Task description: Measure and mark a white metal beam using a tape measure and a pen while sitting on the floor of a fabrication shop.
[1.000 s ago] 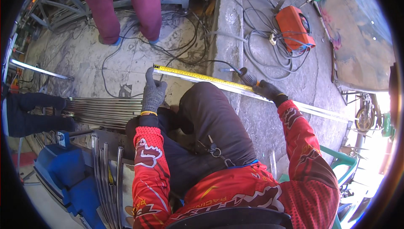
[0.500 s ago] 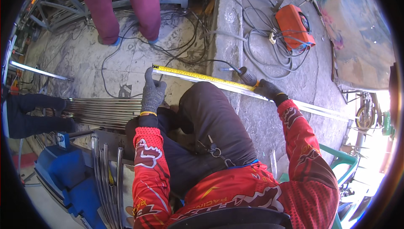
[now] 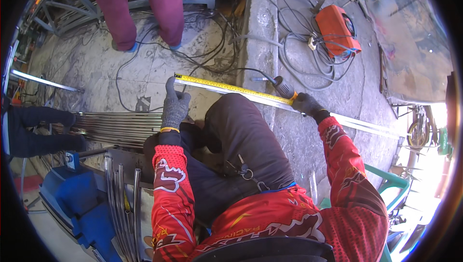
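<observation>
A yellow tape measure [image 3: 236, 88] is drawn out along a long, straight, silvery metal bar [image 3: 359, 124]. At the tape's left end is my left hand [image 3: 174, 107] in a grey glove, its index finger up against the tip and its fingers closed around the end. Farther right, my gloved right hand [image 3: 308, 105] grips the tape and bar together; the tape's case is hidden in it. The bar runs on past that hand to the right. Just beyond the tape, close to my right hand, lies a corded power tool [image 3: 284, 87] with a dark body and orange end.
An orange-red machine [image 3: 335, 30] stands at the far right among coiled cables [image 3: 308, 62]. Shiny metal tubes [image 3: 113, 127] lie left of my knees, near a blue machine [image 3: 77, 199]. One person in maroon trousers [image 3: 164, 11] stands ahead; another's dark-trousered legs [image 3: 43, 129] are at left.
My right hand has shifted very slightly along the bar. The left hand, tape and bar stay where they were.
</observation>
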The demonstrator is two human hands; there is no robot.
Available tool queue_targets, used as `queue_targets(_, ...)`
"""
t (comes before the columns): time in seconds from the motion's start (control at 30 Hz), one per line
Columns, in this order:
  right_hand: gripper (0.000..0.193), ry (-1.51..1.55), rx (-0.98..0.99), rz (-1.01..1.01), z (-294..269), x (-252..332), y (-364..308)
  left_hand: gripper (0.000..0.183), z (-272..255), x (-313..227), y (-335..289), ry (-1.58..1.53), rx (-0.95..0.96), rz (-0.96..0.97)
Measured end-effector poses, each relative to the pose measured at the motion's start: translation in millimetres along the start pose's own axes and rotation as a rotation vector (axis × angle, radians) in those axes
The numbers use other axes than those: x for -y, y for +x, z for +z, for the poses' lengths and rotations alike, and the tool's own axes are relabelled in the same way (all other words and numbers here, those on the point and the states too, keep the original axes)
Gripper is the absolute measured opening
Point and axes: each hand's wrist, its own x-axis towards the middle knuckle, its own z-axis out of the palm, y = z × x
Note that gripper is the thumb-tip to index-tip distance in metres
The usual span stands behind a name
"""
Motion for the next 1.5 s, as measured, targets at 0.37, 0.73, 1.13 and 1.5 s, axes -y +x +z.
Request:
queue_targets(0.37, 0.042, -0.048, -0.053, 0.018, 2.3, -8.2, 8.2, 0.070, 3.0, 8.7, 6.0, 0.023, -0.141, 0.186)
queue_targets(0.73, 0.043, 0.047, -0.020, 0.084, -6.6, 14.6, -12.0, 0.077, 5.2, -4.5, 2.6, -0.242, -0.022, 0.062)
queue_targets(1.13, 0.043, 0.141, -0.136, 0.095, 8.6, 15.3, -24.8, 0.074, 3.3, 1.3, 9.2, -0.599, -0.008, 0.024)
queue_targets(1.5, 0.047, 0.001, -0.126, -0.018, -1.7, 14.0, -15.0, 0.060, -3.2, 2.5, 15.2, -0.660, 0.027, -0.034)
